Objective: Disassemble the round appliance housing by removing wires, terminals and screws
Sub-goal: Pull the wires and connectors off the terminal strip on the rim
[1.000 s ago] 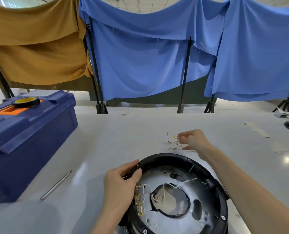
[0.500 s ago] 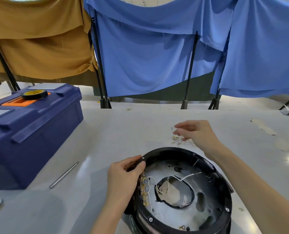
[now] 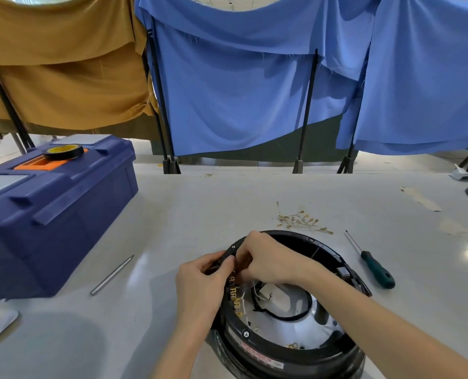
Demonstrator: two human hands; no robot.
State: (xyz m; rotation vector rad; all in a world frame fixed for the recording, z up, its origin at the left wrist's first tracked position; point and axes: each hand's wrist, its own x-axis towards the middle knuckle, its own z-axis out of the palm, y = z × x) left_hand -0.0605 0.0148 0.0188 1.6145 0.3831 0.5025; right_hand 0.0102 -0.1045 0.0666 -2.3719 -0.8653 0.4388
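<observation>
A white label (image 3: 257, 354) on the near wall of the housing (image 3: 321, 245) carries red print, too blurred to read; no other writing shows.

One round black housing lies open side up on the surface (image 3: 189, 214), at its near edge. Inside it, a row of brass terminals (image 3: 234, 296) runs along the left wall, with white wires (image 3: 257, 291) beside them. Two screws (image 3: 245, 334) show on the left rim. A small pile of loose wires with brass ends (image 3: 301, 220) lies just beyond the housing. One screwdriver (image 3: 376, 270) with a green handle lies to the right, one thin metal rod (image 3: 111, 274) to the left. One blue toolbox (image 3: 49, 214) stands far left, with one tape roll (image 3: 63, 152) on its lid.

The left grip (image 3: 200, 283) curls round the housing's left rim, thumb on top and fingers outside. The right grip (image 3: 268, 258) reaches over the rim, its fingers bent and pressed together at the top of the terminal row, touching the left thumb; what they pinch, if anything, is hidden, so I cannot tell.
</observation>
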